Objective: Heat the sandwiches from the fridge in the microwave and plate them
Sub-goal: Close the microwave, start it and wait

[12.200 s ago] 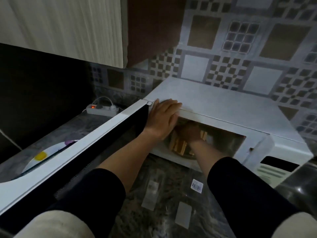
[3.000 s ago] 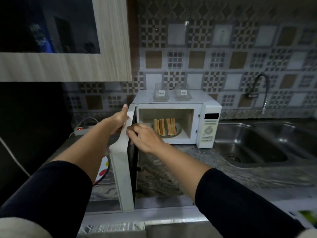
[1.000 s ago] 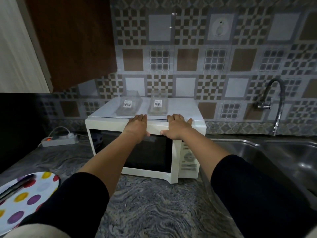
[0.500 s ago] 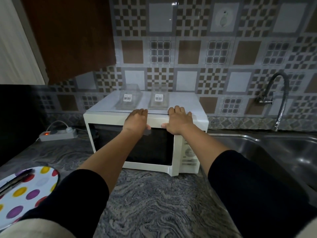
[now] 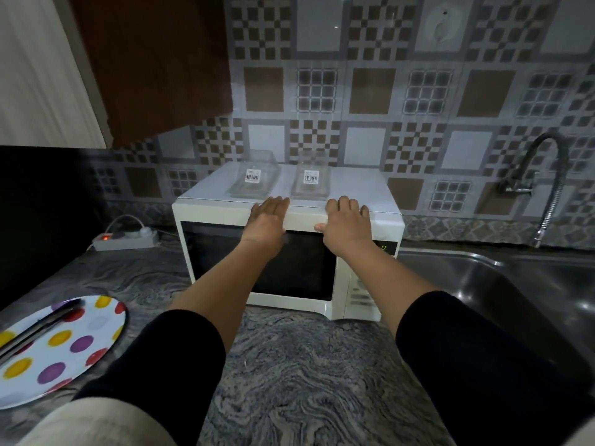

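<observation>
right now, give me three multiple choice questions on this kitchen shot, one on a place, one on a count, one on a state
1. Where does the spotted plate lie?
A. in the sink
B. on the counter left of the microwave
C. on top of the microwave

2. How many clear containers stand on the microwave?
A. one
B. two
C. four

3. What state is the microwave door in?
A. closed
B. wide open
C. taken off

Answers:
1 B, the plate lies on the counter at lower left.
2 B, one clear container and a second stand side by side, each with a barcode label.
3 A, the door sits flush, with the left hand and the right hand against its top edge.
</observation>
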A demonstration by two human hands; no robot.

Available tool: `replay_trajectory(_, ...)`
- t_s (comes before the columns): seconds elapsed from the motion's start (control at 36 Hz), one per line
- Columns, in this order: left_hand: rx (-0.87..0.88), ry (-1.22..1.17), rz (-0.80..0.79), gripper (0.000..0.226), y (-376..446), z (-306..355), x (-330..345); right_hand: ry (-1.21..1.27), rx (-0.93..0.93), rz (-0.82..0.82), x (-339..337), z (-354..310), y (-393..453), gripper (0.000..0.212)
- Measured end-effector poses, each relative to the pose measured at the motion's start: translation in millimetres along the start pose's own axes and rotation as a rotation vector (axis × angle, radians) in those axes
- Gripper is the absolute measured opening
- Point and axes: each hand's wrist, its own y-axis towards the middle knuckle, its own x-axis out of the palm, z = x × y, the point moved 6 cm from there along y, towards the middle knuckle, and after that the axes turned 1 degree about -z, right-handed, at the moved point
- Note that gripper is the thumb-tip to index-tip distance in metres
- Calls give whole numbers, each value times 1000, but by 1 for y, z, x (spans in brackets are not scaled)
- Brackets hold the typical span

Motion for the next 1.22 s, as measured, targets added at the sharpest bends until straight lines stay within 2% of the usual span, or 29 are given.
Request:
replay_trajectory(0.19, -30, -27, -43, 70, -11, -2, 6, -15, 12, 18, 4, -1, -7, 50)
replay_trajectory(0.36, -24, -66, -65, 74, -23, -13, 8, -24, 48, 31, 9, -4, -17, 65)
replay_trajectory(0.47, -36, -77, -100, 78, -27, -23, 6, -10, 73, 21, 10, -6, -23, 68)
replay_trajectory(0.86, 4, -72, -286, 70, -44, -46, -7, 153, 193, -153, -6, -27, -56, 64)
replay_trajectory(1.0, -9, -131, -305, 70, -52, -60, -16, 182, 240, -231, -15, -33, -65, 61)
replay_trajectory(1.22, 66, -155, -490, 71, -86, -61, 27, 410, 408, -340, 23, -37, -109, 59)
